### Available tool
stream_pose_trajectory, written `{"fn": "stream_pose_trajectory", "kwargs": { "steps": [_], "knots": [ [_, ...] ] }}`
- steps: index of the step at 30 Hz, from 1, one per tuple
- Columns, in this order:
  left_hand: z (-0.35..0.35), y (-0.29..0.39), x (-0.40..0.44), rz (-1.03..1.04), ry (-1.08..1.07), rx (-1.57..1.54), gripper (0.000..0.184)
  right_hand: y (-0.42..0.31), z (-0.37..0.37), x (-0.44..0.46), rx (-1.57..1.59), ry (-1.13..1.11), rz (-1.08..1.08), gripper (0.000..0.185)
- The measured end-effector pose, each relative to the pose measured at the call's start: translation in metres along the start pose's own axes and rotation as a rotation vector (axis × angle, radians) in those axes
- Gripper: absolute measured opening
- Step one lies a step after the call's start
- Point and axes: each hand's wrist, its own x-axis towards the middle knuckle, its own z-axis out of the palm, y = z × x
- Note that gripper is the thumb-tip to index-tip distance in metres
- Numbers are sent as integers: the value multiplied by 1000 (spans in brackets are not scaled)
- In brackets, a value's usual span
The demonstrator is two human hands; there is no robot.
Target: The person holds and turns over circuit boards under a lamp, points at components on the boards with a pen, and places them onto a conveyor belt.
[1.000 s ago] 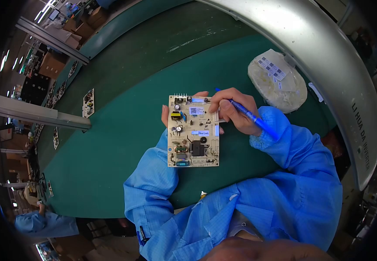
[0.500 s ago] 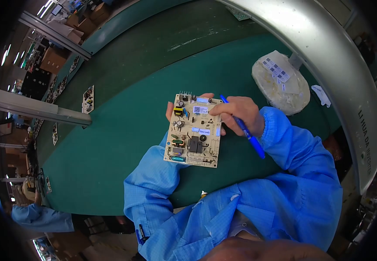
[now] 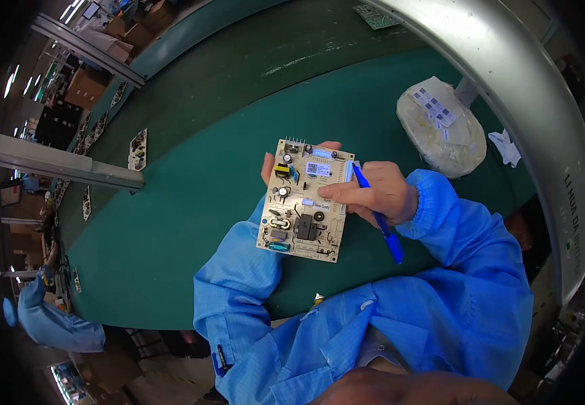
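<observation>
A cream-coloured circuit board [image 3: 291, 219] with several components and white labels is held up over the green table. Behind its upper edge my left hand [image 3: 267, 169] grips it, with most of the palm and fingers hidden by the board. My right hand [image 3: 380, 191] is at the board's right side, its index finger stretched onto the board's face just above the lower label. A blue marker pen [image 3: 388, 237] is tucked in that hand, slanting down to the right.
On the green table [image 3: 191, 223], a plastic-wrapped roll [image 3: 464, 145] with printed labels stands right, beside crumpled white paper [image 3: 505, 148]. A metal lamp arm [image 3: 542, 101] curves overhead. More boards [image 3: 138, 150] lie left beyond a metal post [image 3: 63, 162]. A co-worker [image 3: 59, 324] sits far left.
My right index finger has slid down from the upper label to just above the lower one. The pen has tilted steeper. The board has shifted slightly and the co-worker's arm has moved.
</observation>
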Motion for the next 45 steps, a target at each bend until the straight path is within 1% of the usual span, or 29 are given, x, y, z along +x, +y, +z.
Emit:
{"fn": "stream_pose_trajectory", "kwargs": {
  "steps": [2, 4, 5, 6, 7, 9, 11, 14, 16, 17, 18, 19, 20, 21, 22, 23, 24, 25, 28, 30, 31, 33, 34, 36, 37, 39, 40, 42, 45],
  "knots": [
    [5, -2, 1, 14, 89, -28, 102, 0, -7, 0, 15, 17, -28, 38],
    [11, 0, 1, -53, -2, 42, 103, -3, -24, -1, 438, -144, 206, 26],
    [12, 2, 1, -120, -95, 115, 105, -4, -14, 3, 324, 128, 121, 12],
    [11, 2, 4, -143, -208, 38, 114, -2, -13, 1, 327, 128, 118, 12],
    [12, 0, 6, -138, -206, 40, 114, -1, -18, -2, 250, 158, 153, 11],
    [11, 2, 7, -100, -59, 112, 114, 0, -19, -1, 183, 185, 206, 12],
    [16, 2, 6, -88, -51, 143, 113, 6, -17, -5, 191, 184, 189, 12],
    [25, -1, 9, -24, 68, -59, 110, 9, -17, -8, 172, 182, 193, 12],
    [22, 7, 11, -9, 65, 162, 104, 12, -19, -7, 149, 183, 209, 12],
    [31, 9, 14, 51, 256, 352, 97, 13, -20, -6, 77, 175, 249, 13],
    [28, 21, 13, 84, 220, 442, 95, 17, -16, -5, 6, 167, 289, 14],
    [26, 35, 14, 121, 185, 530, 92, 18, -18, -9, 76, 154, 451, 16],
    [22, 52, 16, 192, 185, 579, 90, 19, -21, -8, 77, 154, 448, 16],
    [30, 61, 17, 350, 316, 600, 80, 19, -26, -6, 121, 145, 585, 15],
    [22, 82, 17, 389, 305, 655, 69, 20, -29, -5, 167, 136, 722, 15],
    [3, 112, 22, 482, 355, 651, 59, 22, -34, -8, 143, 106, 772, 15],
    [-17, 144, 20, 577, 514, 786, 57, 23, -38, -10, 146, 104, 761, 15],
    [-33, 167, 20, 671, 675, 917, 61, 23, -41, -13, 125, 92, 769, 14],
    [-64, 190, 40, 1005, 719, 1040, 90, 26, -49, -19, 81, 58, 797, 15],
    [-69, 182, 51, 1173, 731, 1426, 105, 27, -49, -22, 2, 81, 731, 17],
    [-69, 181, 44, 884, 1098, 1816, 118, 26, -52, -21, -5, 83, 728, 17],
    [-75, 184, 43, 308, 1640, 2319, 123, 23, -58, -19, -29, -61, 722, 15],
    [-76, 189, 40, 133, 1750, 2198, 123, 24, -62, -20, -36, -63, 721, 15],
    [-58, 186, 25, -22, 1709, 2203, 124, 29, -67, -23, -31, -157, 750, 15],
    [-57, 185, 21, -10, 1764, 2219, 119, 31, -69, -24, -40, -156, 753, 15],
    [-71, 187, 6, 363, 1567, 2285, 110, 39, -73, -22, -123, -289, 767, 15],
    [-79, 186, 4, 398, 1536, 2294, 100, 43, -74, -20, -130, -288, 767, 15],
    [-78, 179, 12, 416, 1529, 2301, 100, 54, -72, -9, -260, -475, 755, 15],
    [-67, 166, 26, 384, 1570, 2249, 106, 72, -70, 21, -280, -603, 764, 15]
  ]
}}
